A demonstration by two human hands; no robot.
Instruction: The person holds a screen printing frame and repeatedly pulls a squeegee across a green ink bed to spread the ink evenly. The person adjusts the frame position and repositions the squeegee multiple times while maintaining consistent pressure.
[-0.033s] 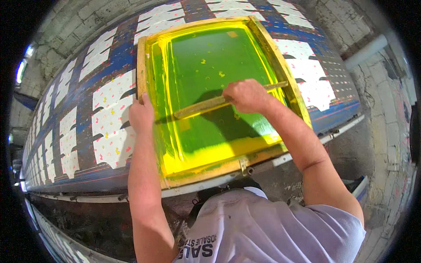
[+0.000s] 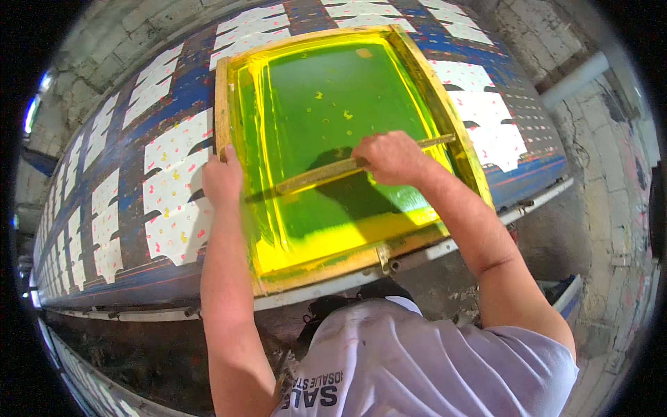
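Looking down from the head view — the only view there is:

Printing screen: a wooden-framed screen [image 2: 224, 97] with a yellow-green mesh lies flat on the long blue printing table [image 2: 174, 90], set over one cut white fabric piece so that its mesh covers that piece alone.

Squeegee: a long wooden squeegee [image 2: 316, 177] lies across the mesh from side to side, roughly midway down the screen, its blade on the mesh; it appears to span most of the printing width, so one stroke would cover the whole area.

Right hand: the right hand [image 2: 392, 158] is clamped over the squeegee's handle near its middle, fingers curled down round it — a central hold that would press evenly to both ends.

Left hand: the left hand [image 2: 222, 179] rests on the frame's left rail, palm down and fingers curled over the wood, seemingly to keep the screen from sliding.

Ink: a band of yellow ink [image 2: 347, 233] sits pooled along the near edge of the mesh, by the person's body.

Fabric pieces: white pieces with small coloured marks [image 2: 177, 187] lie in rows along the table on both sides, evenly spaced.

Table edge: a metal rail [image 2: 431, 254] runs along the near edge, with a small bracket of the frame resting against it.
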